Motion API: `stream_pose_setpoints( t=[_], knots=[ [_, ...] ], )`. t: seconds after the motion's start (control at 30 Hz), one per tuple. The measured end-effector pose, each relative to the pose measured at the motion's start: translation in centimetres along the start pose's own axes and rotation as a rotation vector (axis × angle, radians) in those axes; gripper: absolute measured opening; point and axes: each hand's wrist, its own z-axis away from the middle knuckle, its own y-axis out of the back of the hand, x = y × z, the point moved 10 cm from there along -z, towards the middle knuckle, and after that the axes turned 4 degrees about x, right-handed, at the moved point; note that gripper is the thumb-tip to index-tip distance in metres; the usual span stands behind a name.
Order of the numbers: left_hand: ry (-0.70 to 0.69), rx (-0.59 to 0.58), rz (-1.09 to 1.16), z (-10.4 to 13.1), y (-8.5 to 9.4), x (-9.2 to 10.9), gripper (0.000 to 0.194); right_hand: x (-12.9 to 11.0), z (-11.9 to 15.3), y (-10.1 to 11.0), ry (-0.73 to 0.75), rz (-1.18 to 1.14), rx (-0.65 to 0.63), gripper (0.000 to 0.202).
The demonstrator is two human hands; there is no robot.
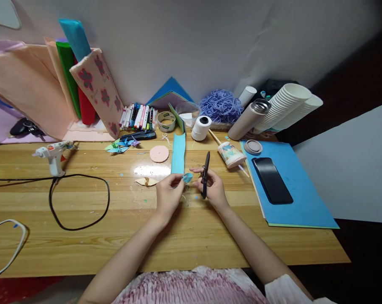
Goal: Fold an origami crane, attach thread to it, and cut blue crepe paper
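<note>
Between the thumb and fingers of my left hand (169, 196) is a small blue paper piece (187, 177), held over the middle of the table. A pair of dark scissors (205, 177) is in my right hand (215, 190), blades pointing away from me, just right of the paper piece. Beyond my left hand a light blue paper strip (178, 154) lies lengthwise, its near end by my fingers. Left of that hand sits a cream folded paper shape (147, 182), and a pink round disc (159, 154) lies farther back.
A glue gun (53, 157) with a looping black cable (109, 198) occupies the left. Folded paper cranes (120, 146), markers (140, 117), a tape roll (166, 121) and a white thread spool (201, 128) stand behind. On the right, a phone (272, 180) rests on blue sheets (307, 198).
</note>
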Motion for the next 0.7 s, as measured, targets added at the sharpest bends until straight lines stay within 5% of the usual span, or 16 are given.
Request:
stream_pose_setpoints(
  t=[0.13,0.33,0.4,0.53,0.7],
  knots=[
    [-0.195,-0.003,-0.154,0.3,0.3,2.0,0.015,-0.1,0.3,-0.4,0.030,0.080,-0.012,0.029],
    [-0.108,0.021,-0.149,-0.5,1.1,1.2,0.024,0.7,-0.3,1.7,-0.046,0.116,0.067,0.031],
    [-0.061,0.013,-0.100,-0.8,1.1,0.6,0.024,1.3,0.1,0.6,-0.132,0.000,-0.079,0.041],
    [0.026,0.061,0.031,-1.5,1.5,0.0,0.024,1.8,3.9,-4.6,-0.344,-0.207,-0.563,0.061],
    [0.005,0.200,0.040,-2.5,2.7,1.4,0.020,2.0,7.0,-6.9,-0.446,-0.201,-0.736,0.079]
  ],
)
